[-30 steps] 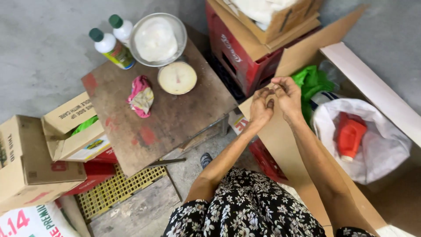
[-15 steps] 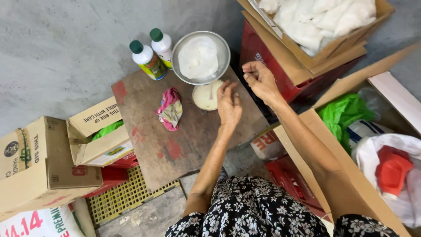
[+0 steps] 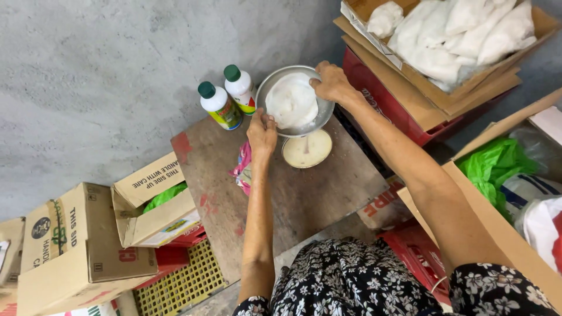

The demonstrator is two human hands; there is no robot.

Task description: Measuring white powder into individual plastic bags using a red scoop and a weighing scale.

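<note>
so the biggest thing here is the brown wooden counter (image 3: 304, 199) running through the middle of the frame, scuffed with red patches. Upper right there's a cardboard box (image 3: 468, 93) sitting on a red crate (image 3: 389, 99), packed with white lumpy bags (image 3: 462, 35). Lower left is a cluster of smaller cardboard boxes (image 3: 82, 246), one open with something green inside, plus a yellow grid crate (image 3: 181, 284) under them

The action is at the top centre: a metal bowl (image 3: 293, 126) held up off the counter, tilted toward the person, with a white doughy mass (image 3: 291, 102) filling it. Left hand (image 3: 261, 131) is gripping the near-left rim, right hand (image 3: 332, 82) is clamped on the far-right rim, so the bowl sits right between the two hands, both about equally close. A thin white stream looks to be running from the low edge straight down into a small round dish (image 3: 307, 149) of pale liquid just beneath it on the counter

Just left of the bowl stand two white bottles (image 3: 228, 96) with green caps, upright, touching each other. A crumpled pink cloth (image 3: 243, 167) lies under the left wrist
</note>
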